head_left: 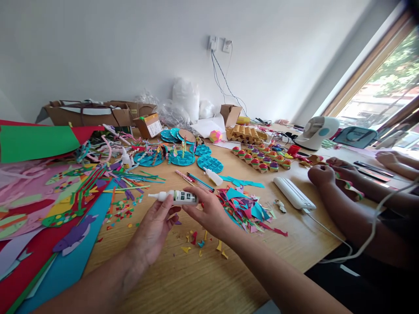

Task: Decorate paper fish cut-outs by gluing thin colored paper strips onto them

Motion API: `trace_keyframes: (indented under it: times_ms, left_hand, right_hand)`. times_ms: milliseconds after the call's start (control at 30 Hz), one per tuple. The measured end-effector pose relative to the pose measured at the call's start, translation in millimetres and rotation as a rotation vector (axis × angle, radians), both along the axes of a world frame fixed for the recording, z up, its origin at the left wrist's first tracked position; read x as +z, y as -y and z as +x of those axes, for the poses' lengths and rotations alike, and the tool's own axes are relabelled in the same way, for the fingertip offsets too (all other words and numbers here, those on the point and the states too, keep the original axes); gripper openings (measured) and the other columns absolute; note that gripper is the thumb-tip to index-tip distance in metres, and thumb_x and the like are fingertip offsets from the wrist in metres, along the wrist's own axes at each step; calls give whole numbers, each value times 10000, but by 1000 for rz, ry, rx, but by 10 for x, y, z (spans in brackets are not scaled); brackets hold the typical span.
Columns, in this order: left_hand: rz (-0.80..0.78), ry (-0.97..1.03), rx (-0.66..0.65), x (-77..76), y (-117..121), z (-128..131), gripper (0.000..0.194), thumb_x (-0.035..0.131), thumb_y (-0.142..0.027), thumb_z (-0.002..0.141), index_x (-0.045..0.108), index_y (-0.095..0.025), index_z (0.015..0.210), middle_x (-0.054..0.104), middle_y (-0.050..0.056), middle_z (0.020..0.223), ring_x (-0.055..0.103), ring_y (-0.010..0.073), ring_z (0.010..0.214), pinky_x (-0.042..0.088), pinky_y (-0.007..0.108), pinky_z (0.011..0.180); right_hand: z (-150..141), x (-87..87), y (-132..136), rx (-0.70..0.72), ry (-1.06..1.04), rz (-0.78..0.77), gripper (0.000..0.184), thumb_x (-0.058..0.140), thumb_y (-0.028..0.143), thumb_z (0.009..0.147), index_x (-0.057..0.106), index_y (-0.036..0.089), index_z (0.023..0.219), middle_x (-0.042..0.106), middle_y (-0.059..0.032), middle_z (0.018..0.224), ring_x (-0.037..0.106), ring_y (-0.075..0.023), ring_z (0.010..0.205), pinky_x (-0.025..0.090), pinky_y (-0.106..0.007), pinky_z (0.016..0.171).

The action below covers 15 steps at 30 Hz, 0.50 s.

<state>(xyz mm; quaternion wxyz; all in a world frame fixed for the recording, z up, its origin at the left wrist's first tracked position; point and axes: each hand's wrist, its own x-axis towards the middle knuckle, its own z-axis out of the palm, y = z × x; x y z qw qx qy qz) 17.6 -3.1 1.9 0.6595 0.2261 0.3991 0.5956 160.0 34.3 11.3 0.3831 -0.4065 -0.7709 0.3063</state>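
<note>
A white glue bottle (185, 197) with a printed label lies sideways between my hands, its nozzle pointing left. My left hand (155, 226) pinches it near the neck with thumb and fingers. Around the base of the bottle, my right hand (209, 209) is closed with the fingertips on its end. Below them, small yellow, red and blue paper scraps (186, 250) are scattered on the wooden table (157, 285). Just behind the hands lie some pens (200, 182) and a second white bottle (212, 176).
A heap of coloured paper cuttings (247, 209) sits right of my hands, beside a white power strip (293, 193) with a cable. Blue paper discs (181, 158) and painted egg cartons (262, 158) stand farther back. Coloured paper sheets (70, 266) cover the left. Another person's hands (324, 175) work at right.
</note>
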Motion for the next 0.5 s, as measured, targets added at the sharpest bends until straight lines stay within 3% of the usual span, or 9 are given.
trace_keyframes:
  times_ms: [67, 133, 233, 333, 400, 500]
  left_hand:
    - [1, 10, -24, -9, -29, 4, 247, 710, -338, 682, 620, -201, 868, 645, -3, 891, 575, 117, 769, 421, 209, 618]
    - [-7, 22, -33, -18, -74, 16, 215, 706, -307, 692, 620, -189, 851, 643, -4, 850, 569, 105, 724, 414, 196, 588]
    - [-29, 45, -25, -9, -116, 36, 148, 642, -273, 760, 613, -164, 855, 633, 21, 854, 565, 102, 716, 419, 193, 584]
    - [-97, 34, -42, 35, -32, 44, 180, 532, -300, 838, 596, -154, 922, 617, 65, 935, 572, 128, 792, 434, 216, 628]
    - [-124, -12, -184, 65, 112, 27, 213, 520, -327, 837, 593, -158, 944, 612, 69, 929, 568, 138, 804, 429, 225, 641]
    - [-70, -136, -602, 86, 387, -58, 237, 637, -349, 731, 614, -155, 864, 611, 36, 794, 548, 127, 722, 390, 208, 598]
  right_hand:
    - [36, 79, -22, 13, 310, 211, 251, 614, 288, 751, 601, 210, 989, 604, -65, 967, 535, -202, 887, 393, -318, 749]
    - [32, 149, -50, 20, 527, 301, 246, 613, 337, 759, 621, 207, 967, 623, -74, 911, 543, -215, 858, 386, -314, 710]
    - [4, 225, -141, -2, 715, 310, 245, 586, 381, 773, 632, 192, 922, 639, -80, 854, 562, -214, 804, 377, -294, 651]
    - [27, 253, -359, -170, 856, 249, 260, 560, 386, 776, 624, 190, 935, 643, -86, 900, 568, -216, 815, 372, -284, 637]
    - [82, 232, -577, -284, 943, 177, 274, 511, 399, 799, 626, 194, 939, 647, -88, 908, 568, -223, 821, 372, -286, 625]
    - [180, 135, -927, -364, 999, 126, 296, 508, 397, 794, 638, 167, 928, 650, -118, 922, 563, -256, 858, 378, -309, 643]
